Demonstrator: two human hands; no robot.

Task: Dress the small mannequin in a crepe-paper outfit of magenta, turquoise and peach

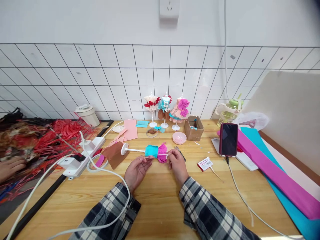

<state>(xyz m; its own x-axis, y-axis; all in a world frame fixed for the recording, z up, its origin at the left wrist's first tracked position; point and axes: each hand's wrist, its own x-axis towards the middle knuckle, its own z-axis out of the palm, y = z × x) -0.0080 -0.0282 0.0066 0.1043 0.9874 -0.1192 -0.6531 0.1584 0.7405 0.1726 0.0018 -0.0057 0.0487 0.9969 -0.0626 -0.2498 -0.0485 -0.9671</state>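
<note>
The form [147, 151] lies sideways between the hands, over the bench [155, 206]. The right hand [178, 165] has its fingers pinched on the form's neck end, past the pink frill [162, 153]; the left hand's [137, 171] fingers are narrow at the blue band [153, 151], whether gripping I cannot tell. A light, steady hold should spare the paper. Left of the form, a cable [98, 167] could snag the left sleeve [106, 211]; behind it stand the bowl [179, 142], box [194, 134] and three dressed forms [165, 106].
</note>
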